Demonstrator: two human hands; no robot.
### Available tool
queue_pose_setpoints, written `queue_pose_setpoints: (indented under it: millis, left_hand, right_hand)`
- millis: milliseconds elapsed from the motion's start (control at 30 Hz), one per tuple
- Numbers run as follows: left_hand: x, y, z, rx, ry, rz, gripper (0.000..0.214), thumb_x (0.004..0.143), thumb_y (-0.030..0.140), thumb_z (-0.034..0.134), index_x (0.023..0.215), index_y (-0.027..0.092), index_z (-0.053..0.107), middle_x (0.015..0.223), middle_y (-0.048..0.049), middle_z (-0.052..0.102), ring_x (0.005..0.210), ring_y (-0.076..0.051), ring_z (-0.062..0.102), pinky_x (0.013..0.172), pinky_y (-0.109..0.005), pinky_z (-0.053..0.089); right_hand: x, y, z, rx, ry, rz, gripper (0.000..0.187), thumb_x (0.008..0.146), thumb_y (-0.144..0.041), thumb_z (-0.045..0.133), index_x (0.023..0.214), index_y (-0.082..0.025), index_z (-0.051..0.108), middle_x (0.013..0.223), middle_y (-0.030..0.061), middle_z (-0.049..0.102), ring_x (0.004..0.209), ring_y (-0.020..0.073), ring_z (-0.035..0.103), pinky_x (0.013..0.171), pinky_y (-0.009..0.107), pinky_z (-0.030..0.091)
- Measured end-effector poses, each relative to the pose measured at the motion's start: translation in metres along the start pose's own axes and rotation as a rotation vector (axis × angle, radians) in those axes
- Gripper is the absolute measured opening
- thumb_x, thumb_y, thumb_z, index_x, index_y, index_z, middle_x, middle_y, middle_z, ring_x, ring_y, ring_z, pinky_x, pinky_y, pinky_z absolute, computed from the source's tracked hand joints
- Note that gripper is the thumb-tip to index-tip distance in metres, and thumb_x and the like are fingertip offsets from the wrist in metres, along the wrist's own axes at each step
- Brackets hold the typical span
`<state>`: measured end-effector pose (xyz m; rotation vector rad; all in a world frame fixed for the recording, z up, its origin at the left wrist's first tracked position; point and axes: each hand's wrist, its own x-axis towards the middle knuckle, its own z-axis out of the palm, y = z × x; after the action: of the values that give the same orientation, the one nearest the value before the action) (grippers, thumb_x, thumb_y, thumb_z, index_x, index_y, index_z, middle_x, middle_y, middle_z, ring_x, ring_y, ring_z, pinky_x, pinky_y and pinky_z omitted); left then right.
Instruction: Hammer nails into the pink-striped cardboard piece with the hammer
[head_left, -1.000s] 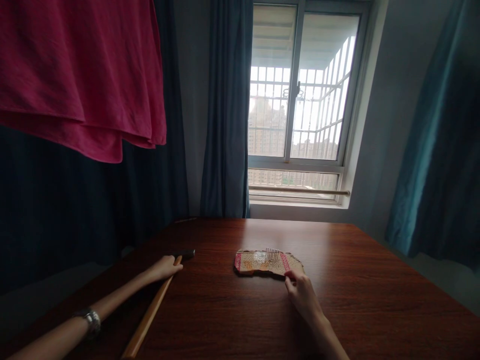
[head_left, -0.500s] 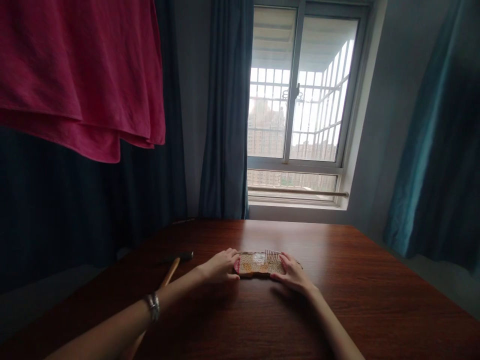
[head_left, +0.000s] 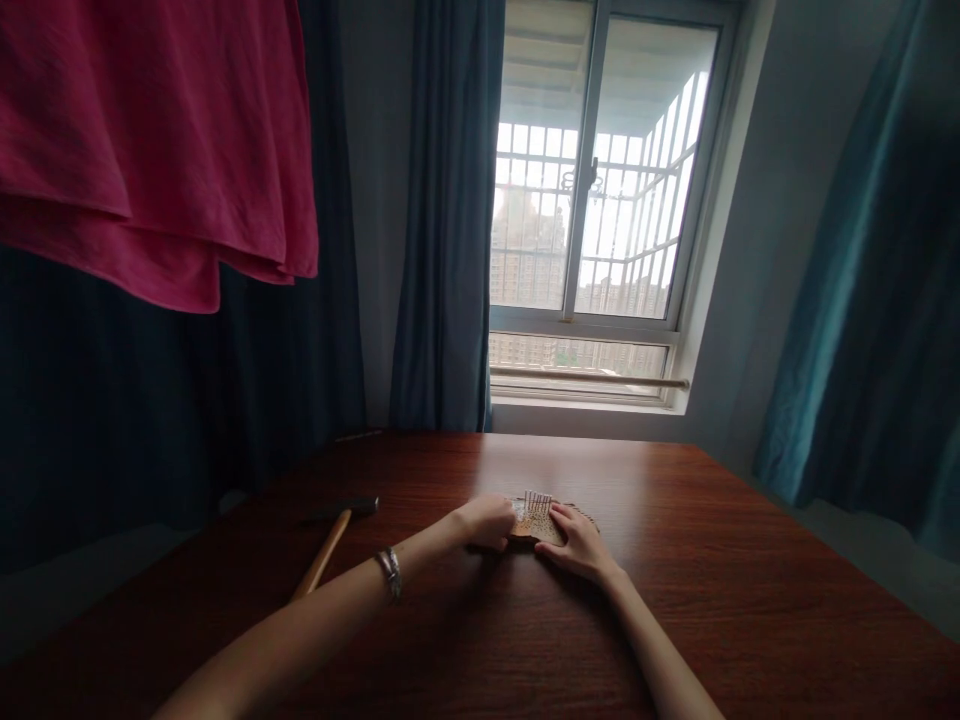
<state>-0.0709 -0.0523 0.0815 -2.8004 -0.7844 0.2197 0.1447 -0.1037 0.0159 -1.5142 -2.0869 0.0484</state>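
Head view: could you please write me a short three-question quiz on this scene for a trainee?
1. True or false: the left hand holds the hammer.
2. What stands up from the small board? A: a row of thin nails. B: a candle. C: a paintbrush.
3. Fill in: the bracelet is on the ___ wrist.

Key
1. False: the hammer lies on the table, apart from that hand, which is curled at the board's end.
2. A.
3. Left.
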Motion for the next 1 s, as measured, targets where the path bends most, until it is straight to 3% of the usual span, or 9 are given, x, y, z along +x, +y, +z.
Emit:
queue_pose_setpoints:
  millis: [167, 367, 667, 1000]
  left_hand:
    - [0.007, 0.009, 0.009, 0.070, 0.039, -0.036, 0.021, 0.067, 0.020, 0.054, 0.082, 0.009, 0.065, 0.078, -0.0154, 0.064, 0.069, -0.026, 0.062, 0.059, -0.031, 0.049]
    - [0.004, 0.010, 0.018, 0.075, 0.149, -0.072, 0.021, 0.077, 0.017, 0.047, 0.086, 0.008, 0.063, 0.082, -0.0169, 0.064, 0.074, -0.027, 0.062, 0.062, -0.035, 0.049]
    - [0.013, 0.022, 0.029, 0.058, 0.228, -0.241, 0.025, 0.079, 0.004, 0.039, 0.084, 0.007, 0.064, 0.083, -0.0182, 0.065, 0.078, -0.025, 0.063, 0.066, -0.034, 0.048]
    - [0.015, 0.022, 0.031, 0.075, 0.198, -0.162, 0.022, 0.078, 0.003, 0.043, 0.083, 0.008, 0.064, 0.081, -0.0162, 0.066, 0.075, -0.027, 0.064, 0.064, -0.035, 0.049]
  right_hand:
    - [-0.001, 0.000, 0.001, -0.015, -0.003, -0.002, 0.068, 0.066, -0.057, 0.056, 0.122, -0.019, 0.053, 0.128, 0.0108, 0.051, 0.119, 0.0249, 0.043, 0.101, 0.036, 0.030]
    - [-0.001, -0.001, 0.002, -0.024, -0.007, 0.010, 0.061, 0.068, -0.052, 0.056, 0.121, -0.020, 0.053, 0.128, 0.0097, 0.051, 0.118, 0.0243, 0.044, 0.100, 0.036, 0.029]
    - [-0.002, -0.004, 0.003, -0.051, -0.001, 0.019, 0.059, 0.069, -0.049, 0.056, 0.121, -0.021, 0.052, 0.128, 0.0096, 0.051, 0.118, 0.0234, 0.043, 0.100, 0.035, 0.029]
    - [-0.004, -0.008, 0.003, -0.101, 0.018, 0.010, 0.060, 0.070, -0.046, 0.054, 0.124, -0.019, 0.049, 0.129, 0.0113, 0.050, 0.118, 0.0252, 0.043, 0.100, 0.037, 0.030]
